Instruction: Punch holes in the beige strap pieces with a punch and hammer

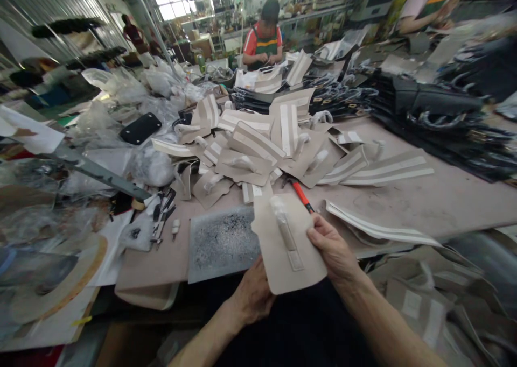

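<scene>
Both my hands hold one beige flap-shaped panel (283, 248) with a strap and wrapped tab down its middle, just above the table's near edge. My left hand (252, 294) grips its lower left edge from behind, fingers mostly hidden. My right hand (333, 248) pinches its right edge, thumb on the front face. A scuffed grey work plate (222, 243) lies just to the left of the panel. A red-handled tool (302, 195) lies just beyond it.
A heap of similar beige panels (258, 146) with white stripes covers the table's middle. Black bag parts (436, 114) are stacked at the right, plastic bags (133, 87) at the left. A person in a red shirt and green apron (264, 36) works at the far end.
</scene>
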A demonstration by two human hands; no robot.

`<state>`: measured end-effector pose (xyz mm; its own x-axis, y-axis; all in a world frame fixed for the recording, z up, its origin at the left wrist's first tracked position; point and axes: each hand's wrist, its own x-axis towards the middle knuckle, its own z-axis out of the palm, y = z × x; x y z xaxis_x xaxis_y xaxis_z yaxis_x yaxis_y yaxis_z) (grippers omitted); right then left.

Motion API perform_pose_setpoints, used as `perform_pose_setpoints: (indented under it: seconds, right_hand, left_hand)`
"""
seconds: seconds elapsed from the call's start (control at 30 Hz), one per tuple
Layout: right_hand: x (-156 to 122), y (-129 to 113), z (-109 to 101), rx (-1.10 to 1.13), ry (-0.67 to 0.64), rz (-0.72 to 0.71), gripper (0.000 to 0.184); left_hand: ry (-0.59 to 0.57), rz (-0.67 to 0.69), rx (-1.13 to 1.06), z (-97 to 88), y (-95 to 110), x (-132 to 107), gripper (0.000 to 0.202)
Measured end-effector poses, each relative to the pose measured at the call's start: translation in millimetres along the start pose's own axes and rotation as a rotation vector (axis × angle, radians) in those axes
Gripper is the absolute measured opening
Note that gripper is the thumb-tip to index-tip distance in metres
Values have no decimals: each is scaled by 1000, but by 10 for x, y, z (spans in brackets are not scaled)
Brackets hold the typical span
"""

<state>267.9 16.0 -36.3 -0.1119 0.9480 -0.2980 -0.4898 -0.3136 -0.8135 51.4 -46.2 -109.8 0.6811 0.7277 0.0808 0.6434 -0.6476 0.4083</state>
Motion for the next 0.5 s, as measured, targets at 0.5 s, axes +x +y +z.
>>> perform_pose_setpoints:
  seconds: [0.5]
  right_hand:
    - [2, 790, -200, -654, 47, 168, 34]
  left_hand:
    - [578, -803, 280, -869, -1077, -508, 36]
